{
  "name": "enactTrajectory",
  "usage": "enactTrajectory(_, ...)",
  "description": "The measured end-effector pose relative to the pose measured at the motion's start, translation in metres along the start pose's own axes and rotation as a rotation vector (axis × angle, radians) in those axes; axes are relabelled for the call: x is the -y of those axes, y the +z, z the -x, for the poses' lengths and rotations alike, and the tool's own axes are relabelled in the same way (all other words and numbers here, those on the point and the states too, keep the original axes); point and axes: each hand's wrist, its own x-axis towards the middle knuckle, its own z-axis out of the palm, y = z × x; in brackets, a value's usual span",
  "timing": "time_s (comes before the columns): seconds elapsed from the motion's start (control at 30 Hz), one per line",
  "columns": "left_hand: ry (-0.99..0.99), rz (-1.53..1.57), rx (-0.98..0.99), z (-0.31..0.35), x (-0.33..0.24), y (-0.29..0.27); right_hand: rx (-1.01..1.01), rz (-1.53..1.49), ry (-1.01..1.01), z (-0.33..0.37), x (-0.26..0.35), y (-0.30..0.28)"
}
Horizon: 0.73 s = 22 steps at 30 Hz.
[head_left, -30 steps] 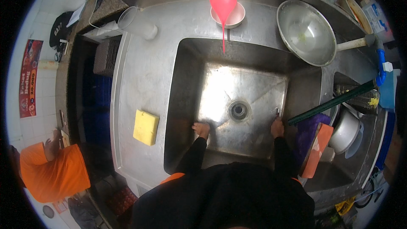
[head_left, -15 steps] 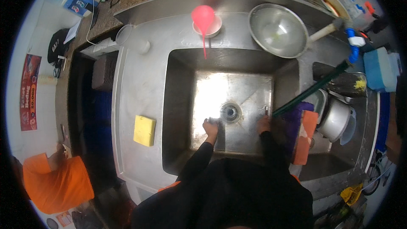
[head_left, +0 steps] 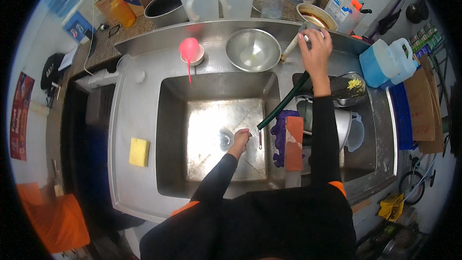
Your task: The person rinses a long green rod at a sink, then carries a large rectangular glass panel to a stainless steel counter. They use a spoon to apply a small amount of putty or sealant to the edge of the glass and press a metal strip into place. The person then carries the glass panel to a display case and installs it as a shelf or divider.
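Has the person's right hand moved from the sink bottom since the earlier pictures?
Yes. The right hand has left the steel sink basin and reached up to the tap behind it, beside the round steel bowl.

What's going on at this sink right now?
A person stands at a steel sink. The left hand is down in the basin beside the drain, under the end of a dark green hose. The right hand reaches up to the tap at the back, next to a metal bowl. A yellow sponge lies on the left drainboard and a pink funnel sits behind the basin.
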Motion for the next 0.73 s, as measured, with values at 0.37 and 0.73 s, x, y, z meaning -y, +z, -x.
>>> enactTrajectory(0.37, -0.179, 0.570, -0.010, -0.036, 0.023, 0.027, 0.124, -0.619, 0.036, 0.019, -0.029, 0.012)
enactTrajectory(0.73, 0.197, -0.041, -0.008, -0.100, 0.054, 0.019, -0.052, -1.249, 2.095, 0.344, 0.126, -0.024)
